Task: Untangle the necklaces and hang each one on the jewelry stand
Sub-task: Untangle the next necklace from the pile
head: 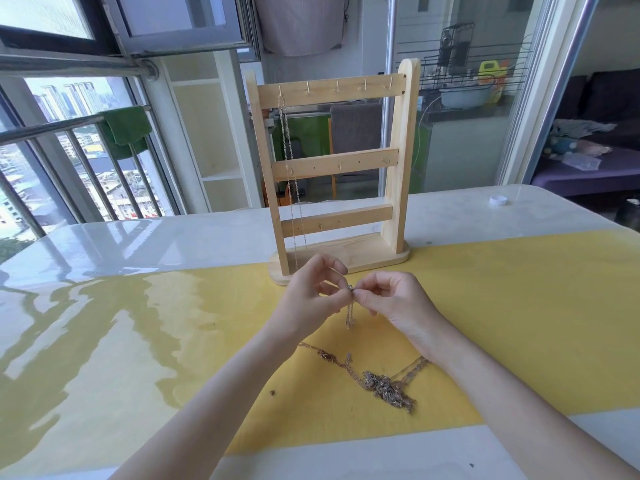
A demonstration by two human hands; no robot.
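A glossy white counter (104, 244) with a broad yellow band stood beside a balcony railing (69, 133). The wooden jewelry stand (332, 168) rose upright at its middle, one chain (291, 188) hanging straight down from its top-left hook. Just in front of the stand, the left hand (311, 299) and right hand (394, 303) pinched a short chain (350, 313) with fingers clamped, dangling vertically. Nearer the person, tangled necklaces (384, 386) lay diagonally

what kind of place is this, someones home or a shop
Most likely a home, on an enclosed high-rise balcony: the table stands by a railed window overlooking city buildings, and a dish rack shows behind the wooden jewelry stand.
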